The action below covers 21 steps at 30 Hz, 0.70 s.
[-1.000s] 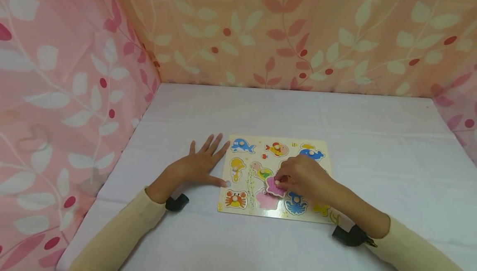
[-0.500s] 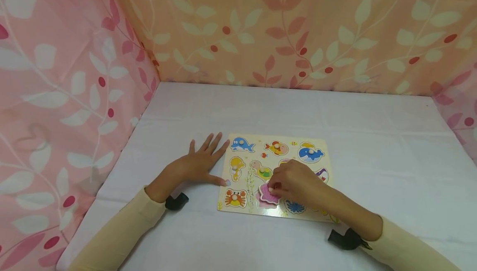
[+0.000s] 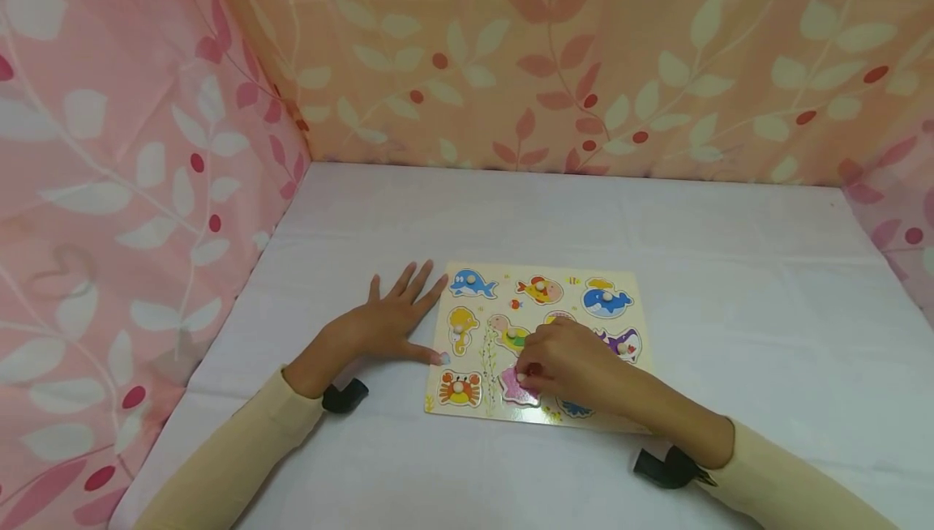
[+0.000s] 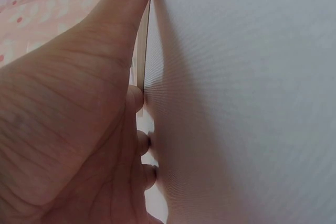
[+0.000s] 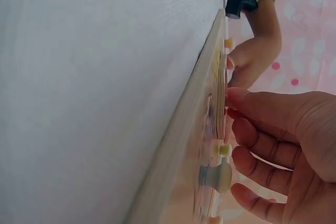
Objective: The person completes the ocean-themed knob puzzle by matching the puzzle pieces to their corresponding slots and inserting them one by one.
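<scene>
A wooden knob puzzle board (image 3: 571, 303) with sea-animal pieces lies on the white cloth. My right hand (image 3: 572, 364) pinches the small knob of a pink shell puzzle piece (image 3: 516, 388) between thumb and fingertips. The shell sits over its pink recess at the board's lower middle. In the right wrist view, the shell piece (image 5: 222, 103) shows edge-on, standing proud of the board's face. Fingers spread, my left hand (image 3: 387, 323) rests flat at the board's left edge, its thumb tip on the board. The right hand covers part of the octopus piece (image 3: 575, 410).
Knobbed pieces fill other spots: a crab (image 3: 460, 389), a seahorse (image 3: 461, 329), a dolphin (image 3: 472, 283), a fish (image 3: 540, 290) and a whale (image 3: 607, 301). Leaf-patterned curtains (image 3: 467, 68) stand behind and at the sides. White cloth (image 3: 730, 287) surrounds the board.
My right hand has moved left and slightly down with the shell piece, which now covers most of its pink recess. The left hand has stayed in place.
</scene>
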### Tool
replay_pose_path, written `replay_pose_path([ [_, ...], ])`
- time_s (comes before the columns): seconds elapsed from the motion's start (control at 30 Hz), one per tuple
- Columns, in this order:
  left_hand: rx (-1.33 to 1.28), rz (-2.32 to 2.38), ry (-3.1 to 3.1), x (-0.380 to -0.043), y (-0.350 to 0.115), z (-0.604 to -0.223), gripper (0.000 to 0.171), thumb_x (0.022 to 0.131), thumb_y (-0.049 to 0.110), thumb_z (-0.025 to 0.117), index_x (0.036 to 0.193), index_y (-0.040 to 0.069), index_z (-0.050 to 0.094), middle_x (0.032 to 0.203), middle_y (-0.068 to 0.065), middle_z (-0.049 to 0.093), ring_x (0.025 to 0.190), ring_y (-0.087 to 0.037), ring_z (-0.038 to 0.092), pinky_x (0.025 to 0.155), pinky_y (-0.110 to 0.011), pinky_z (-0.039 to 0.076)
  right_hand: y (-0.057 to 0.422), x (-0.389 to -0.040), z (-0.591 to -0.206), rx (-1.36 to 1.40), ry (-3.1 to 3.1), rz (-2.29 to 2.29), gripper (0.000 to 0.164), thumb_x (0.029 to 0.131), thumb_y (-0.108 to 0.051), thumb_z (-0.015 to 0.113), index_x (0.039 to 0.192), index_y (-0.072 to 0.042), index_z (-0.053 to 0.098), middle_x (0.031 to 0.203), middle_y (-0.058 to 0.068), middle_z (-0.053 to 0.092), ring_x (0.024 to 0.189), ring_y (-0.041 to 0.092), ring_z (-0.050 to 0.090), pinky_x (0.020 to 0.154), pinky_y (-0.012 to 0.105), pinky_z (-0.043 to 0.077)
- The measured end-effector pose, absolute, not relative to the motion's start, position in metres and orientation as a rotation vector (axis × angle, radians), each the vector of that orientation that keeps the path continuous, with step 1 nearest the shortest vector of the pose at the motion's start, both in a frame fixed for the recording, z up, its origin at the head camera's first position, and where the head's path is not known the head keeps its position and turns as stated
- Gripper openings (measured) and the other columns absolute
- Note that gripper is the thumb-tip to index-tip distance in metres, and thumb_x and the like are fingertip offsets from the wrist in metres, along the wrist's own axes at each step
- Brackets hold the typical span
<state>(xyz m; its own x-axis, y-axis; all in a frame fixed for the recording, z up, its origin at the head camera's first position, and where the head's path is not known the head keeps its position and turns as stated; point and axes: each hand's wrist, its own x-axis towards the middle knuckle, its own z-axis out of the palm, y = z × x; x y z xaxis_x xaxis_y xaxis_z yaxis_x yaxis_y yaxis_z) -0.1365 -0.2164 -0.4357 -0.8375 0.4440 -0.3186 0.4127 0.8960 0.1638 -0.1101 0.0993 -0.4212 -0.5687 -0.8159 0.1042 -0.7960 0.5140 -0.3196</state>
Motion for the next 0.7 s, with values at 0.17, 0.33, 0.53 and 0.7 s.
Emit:
replay_pose_path([
  [0.17,0.639,0.113,2.712,-0.1379,-0.2165,-0.4368,0.129,0.07,0.089,0.059,0.163,0.027,-0.005,0.169,-0.007,-0.018,0.154,-0.036,-0.016,0.11,-0.079,0.0,0.099,-0.1101,-0.4208,-1.445,2.681,-0.526,0.008,0.083,-0.027,0.086,0.087,-0.023,0.08,0.081,-0.017,0.07,0.078,0.002,0.057,0.077,0.03,0.043],
  [0.33,0.633,0.134,2.71,-0.1389,-0.2167,-0.438,0.129,0.07,0.089,0.06,0.163,0.028,-0.004,0.169,-0.007,-0.018,0.154,-0.035,-0.016,0.11,-0.079,-0.002,0.0993,-0.1097,-0.4225,-1.448,2.675,-0.548,0.01,0.083,-0.029,0.086,0.088,-0.023,0.08,0.082,-0.017,0.071,0.079,0.002,0.057,0.077,0.029,0.044],
  [0.53,0.635,0.126,2.707,-0.1375,-0.2173,-0.4381,0.129,0.07,0.089,0.059,0.163,0.028,-0.005,0.169,-0.006,-0.019,0.154,-0.035,-0.017,0.11,-0.079,-0.001,0.0998,-0.1093,-0.4229,-1.461,2.643,-0.561,0.011,0.084,-0.028,0.085,0.09,-0.022,0.08,0.083,-0.017,0.071,0.08,0.003,0.059,0.08,0.031,0.047],
  [0.7,0.644,0.132,2.717,-0.1364,-0.217,-0.4355,0.128,0.072,0.087,0.061,0.164,0.026,-0.003,0.169,-0.008,-0.017,0.154,-0.036,-0.015,0.11,-0.079,0.0,0.0987,-0.1098,-0.4221,-1.486,2.642,-0.575,0.013,0.083,-0.028,0.086,0.091,-0.021,0.081,0.085,-0.015,0.073,0.08,0.003,0.06,0.08,0.031,0.048],
])
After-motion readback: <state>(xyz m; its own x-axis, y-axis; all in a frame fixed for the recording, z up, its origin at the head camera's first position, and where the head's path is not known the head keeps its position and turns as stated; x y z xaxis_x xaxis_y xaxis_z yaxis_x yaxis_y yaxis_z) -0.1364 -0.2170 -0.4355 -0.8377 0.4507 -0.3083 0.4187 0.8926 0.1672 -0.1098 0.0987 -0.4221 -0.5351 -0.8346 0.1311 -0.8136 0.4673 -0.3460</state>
